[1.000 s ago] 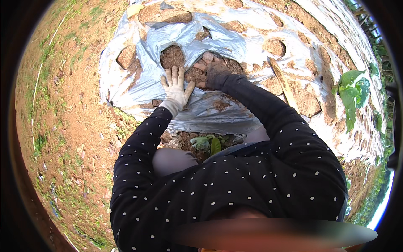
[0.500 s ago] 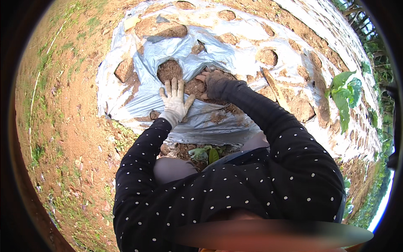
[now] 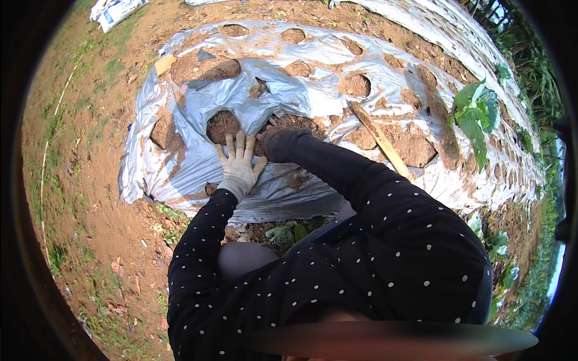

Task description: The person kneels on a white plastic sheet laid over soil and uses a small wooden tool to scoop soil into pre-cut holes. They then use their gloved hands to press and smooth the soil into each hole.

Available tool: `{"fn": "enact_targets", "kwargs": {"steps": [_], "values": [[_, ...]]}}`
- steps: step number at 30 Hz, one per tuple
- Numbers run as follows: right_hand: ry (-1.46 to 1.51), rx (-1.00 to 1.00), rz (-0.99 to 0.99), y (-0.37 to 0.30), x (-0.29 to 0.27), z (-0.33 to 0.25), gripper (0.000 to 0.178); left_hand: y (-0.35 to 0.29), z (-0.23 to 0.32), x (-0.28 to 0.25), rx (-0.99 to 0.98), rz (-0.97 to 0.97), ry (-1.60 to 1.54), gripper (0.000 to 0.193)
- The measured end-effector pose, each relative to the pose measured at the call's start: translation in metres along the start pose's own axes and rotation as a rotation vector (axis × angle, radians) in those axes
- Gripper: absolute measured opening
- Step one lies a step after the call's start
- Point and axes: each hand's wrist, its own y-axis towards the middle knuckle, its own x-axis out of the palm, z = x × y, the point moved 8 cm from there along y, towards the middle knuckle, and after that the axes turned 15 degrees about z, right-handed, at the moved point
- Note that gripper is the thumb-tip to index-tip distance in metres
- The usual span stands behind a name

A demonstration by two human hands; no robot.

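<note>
My left hand, in a pale work glove, lies flat with fingers spread on the silvery plastic mulch film. Its fingertips reach the lower rim of a round soil-filled hole. Close to its right, my right hand, dark-covered with bare fingertips, is curled at the left edge of a wider soil opening. Whatever its fingers grip, soil or film, is hidden under the hand. The film is wrinkled around both hands and smeared with soil.
A wooden stick lies slanting on the bed to the right. Beyond it grows a broad-leaved plant. More leaves show by my knees. A white sack lies at far left, past bare reddish ground.
My right hand has drawn left across the soil opening, closer to my left hand. My left hand remains spread on the film. The view has shifted, bringing a white sack into sight.
</note>
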Motion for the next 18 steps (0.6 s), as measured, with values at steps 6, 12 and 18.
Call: {"fn": "enact_targets", "kwargs": {"steps": [6, 12, 18], "values": [[-0.168, -0.186, 0.017, -0.007, 0.005, -0.013, 0.048, 0.0, -0.007, 0.007, -0.014, -0.031, 0.022, 0.078], [0.02, 0.034, 0.111, -0.007, -0.008, 0.019, 0.038, -0.002, -0.009, 0.008, -0.013, -0.056, 0.015, 0.078], [0.753, 0.276, -0.001, 0.001, -0.016, 0.07, 0.036, -0.002, -0.01, 0.008, -0.003, -0.016, 0.004, 0.078]]}}
